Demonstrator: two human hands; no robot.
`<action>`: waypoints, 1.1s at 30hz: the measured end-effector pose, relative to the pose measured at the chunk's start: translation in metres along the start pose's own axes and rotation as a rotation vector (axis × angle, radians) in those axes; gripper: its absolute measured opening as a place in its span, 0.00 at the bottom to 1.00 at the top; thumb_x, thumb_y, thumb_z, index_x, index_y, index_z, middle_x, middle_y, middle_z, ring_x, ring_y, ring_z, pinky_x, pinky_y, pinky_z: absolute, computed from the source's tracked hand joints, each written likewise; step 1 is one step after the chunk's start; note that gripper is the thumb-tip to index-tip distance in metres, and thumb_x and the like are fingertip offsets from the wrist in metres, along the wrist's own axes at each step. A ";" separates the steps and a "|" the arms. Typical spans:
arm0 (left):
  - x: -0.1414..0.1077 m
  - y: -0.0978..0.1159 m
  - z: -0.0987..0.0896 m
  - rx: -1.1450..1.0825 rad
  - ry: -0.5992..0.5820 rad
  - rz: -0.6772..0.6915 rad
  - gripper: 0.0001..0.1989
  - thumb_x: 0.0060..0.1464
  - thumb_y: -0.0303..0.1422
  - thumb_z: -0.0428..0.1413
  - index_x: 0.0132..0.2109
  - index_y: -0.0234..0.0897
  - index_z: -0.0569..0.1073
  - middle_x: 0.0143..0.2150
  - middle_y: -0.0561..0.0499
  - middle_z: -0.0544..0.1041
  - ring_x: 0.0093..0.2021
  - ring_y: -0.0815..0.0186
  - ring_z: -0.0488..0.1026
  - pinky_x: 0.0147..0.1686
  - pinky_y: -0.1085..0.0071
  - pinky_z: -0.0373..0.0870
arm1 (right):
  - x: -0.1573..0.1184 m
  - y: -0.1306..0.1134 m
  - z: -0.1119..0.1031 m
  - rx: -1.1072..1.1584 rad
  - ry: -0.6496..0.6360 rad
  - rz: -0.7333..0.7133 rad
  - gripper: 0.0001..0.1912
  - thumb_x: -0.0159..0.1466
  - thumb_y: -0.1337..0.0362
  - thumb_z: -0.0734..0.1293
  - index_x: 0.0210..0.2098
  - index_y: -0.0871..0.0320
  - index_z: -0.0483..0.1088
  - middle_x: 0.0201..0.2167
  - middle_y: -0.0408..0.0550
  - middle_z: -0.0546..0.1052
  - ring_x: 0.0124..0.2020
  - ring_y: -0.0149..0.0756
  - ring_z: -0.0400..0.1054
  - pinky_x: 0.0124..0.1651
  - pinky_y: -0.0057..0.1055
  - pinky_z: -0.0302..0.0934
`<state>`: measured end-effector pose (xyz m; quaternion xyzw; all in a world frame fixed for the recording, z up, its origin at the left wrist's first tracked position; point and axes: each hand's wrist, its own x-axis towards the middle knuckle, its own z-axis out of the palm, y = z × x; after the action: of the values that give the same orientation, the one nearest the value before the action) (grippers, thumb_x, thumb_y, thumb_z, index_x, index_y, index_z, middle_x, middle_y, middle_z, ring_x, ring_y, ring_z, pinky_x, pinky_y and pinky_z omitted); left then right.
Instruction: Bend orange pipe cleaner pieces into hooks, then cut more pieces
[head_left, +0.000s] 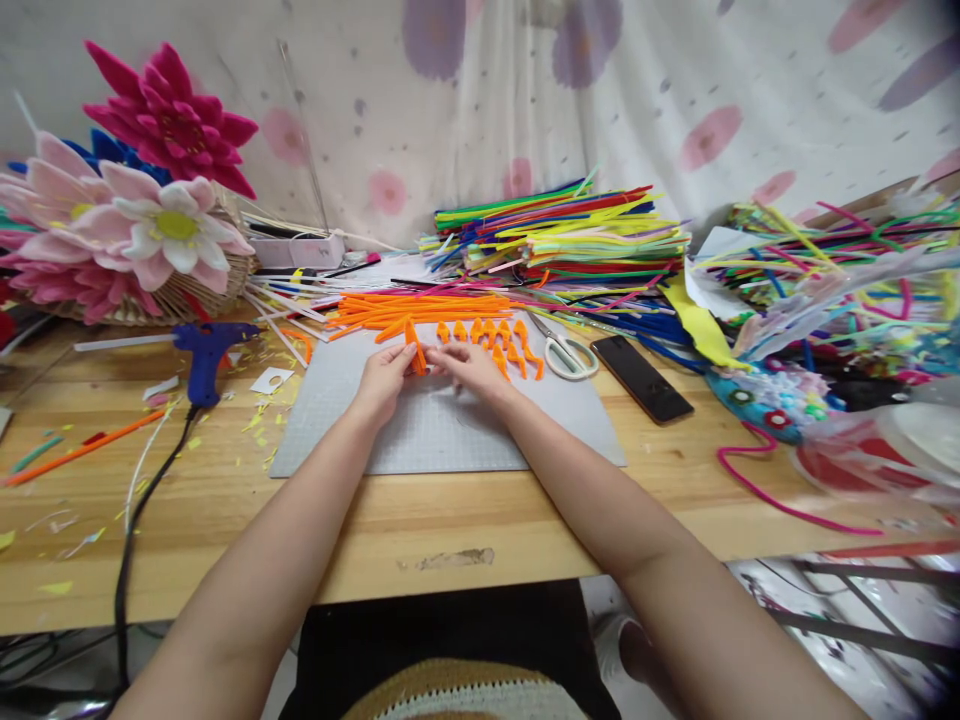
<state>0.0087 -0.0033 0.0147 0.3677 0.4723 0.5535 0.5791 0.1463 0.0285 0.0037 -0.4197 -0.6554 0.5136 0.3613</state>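
My left hand (pixel 384 380) pinches an orange pipe cleaner piece (pixel 412 345), bent into a pointed petal shape that stands upright. The fingers of my right hand (pixel 474 368) are drawn together at the right side of the same piece, seemingly touching its lower end. Both hands are over a grey cutting mat (pixel 442 440). Just beyond my right hand lie several finished orange petal shapes (pixel 489 332) in rows. A bundle of straight orange pipe cleaners (pixel 427 308) rests along the mat's far edge. Scissors with pale green handles (pixel 570 358) lie right of the petals.
A black phone (pixel 643 380) lies right of the mat. To the left are a blue glue gun (pixel 206 360), its cord, and yellow scraps. Fuzzy flowers (pixel 176 225) fill the back left. Colourful pipe cleaner bundles (pixel 555 235) are piled behind, with a plastic tub (pixel 885 450) at right.
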 end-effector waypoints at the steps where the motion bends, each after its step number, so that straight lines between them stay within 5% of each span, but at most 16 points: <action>1: 0.000 0.001 0.000 0.008 0.001 -0.026 0.10 0.47 0.35 0.58 0.32 0.31 0.74 0.26 0.49 0.76 0.26 0.71 0.73 0.28 0.75 0.69 | 0.000 -0.001 -0.003 -0.017 0.091 -0.038 0.15 0.54 0.53 0.65 0.28 0.60 0.69 0.24 0.42 0.70 0.25 0.26 0.61 0.26 0.23 0.55; 3: -0.001 0.000 0.000 0.046 -0.056 -0.096 0.10 0.47 0.35 0.59 0.33 0.30 0.74 0.26 0.48 0.77 0.26 0.68 0.74 0.29 0.73 0.70 | 0.000 -0.003 -0.006 0.002 0.182 -0.085 0.14 0.53 0.53 0.66 0.29 0.59 0.69 0.24 0.41 0.69 0.26 0.26 0.60 0.28 0.23 0.55; 9: -0.004 -0.003 -0.003 0.113 -0.303 -0.225 0.08 0.49 0.32 0.58 0.33 0.29 0.75 0.29 0.44 0.78 0.28 0.66 0.76 0.29 0.72 0.72 | -0.002 -0.001 -0.005 0.246 -0.088 0.106 0.18 0.46 0.51 0.69 0.24 0.62 0.69 0.19 0.40 0.66 0.21 0.24 0.57 0.22 0.23 0.48; 14: -0.004 0.001 -0.007 0.045 -0.490 -0.291 0.04 0.46 0.25 0.58 0.33 0.28 0.74 0.34 0.42 0.78 0.34 0.65 0.77 0.33 0.72 0.74 | -0.004 0.001 -0.005 0.316 -0.046 0.105 0.16 0.43 0.54 0.71 0.22 0.62 0.69 0.18 0.39 0.65 0.20 0.23 0.55 0.22 0.23 0.48; 20: -0.001 -0.005 -0.006 0.026 -0.352 -0.238 0.07 0.47 0.26 0.58 0.36 0.30 0.71 0.31 0.46 0.78 0.31 0.66 0.77 0.31 0.72 0.75 | -0.002 0.004 0.002 0.278 0.105 0.009 0.16 0.46 0.53 0.69 0.19 0.60 0.65 0.18 0.37 0.63 0.21 0.23 0.54 0.23 0.23 0.48; 28: -0.003 -0.006 -0.004 0.021 -0.338 -0.265 0.15 0.46 0.24 0.58 0.42 0.30 0.65 0.31 0.43 0.78 0.31 0.63 0.77 0.30 0.69 0.75 | -0.006 -0.001 -0.010 0.285 -0.241 0.135 0.19 0.45 0.51 0.70 0.22 0.60 0.64 0.14 0.35 0.60 0.15 0.21 0.51 0.18 0.23 0.40; 33: -0.005 -0.004 0.000 -0.007 -0.266 -0.255 0.15 0.47 0.22 0.57 0.42 0.32 0.63 0.30 0.46 0.78 0.30 0.64 0.77 0.30 0.70 0.75 | -0.001 0.005 -0.007 0.187 -0.136 0.094 0.20 0.47 0.50 0.69 0.23 0.59 0.61 0.15 0.35 0.60 0.17 0.22 0.52 0.20 0.23 0.43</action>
<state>0.0101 -0.0085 0.0113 0.3729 0.4324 0.4237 0.7031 0.1537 0.0310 -0.0002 -0.3788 -0.6071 0.6161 0.3292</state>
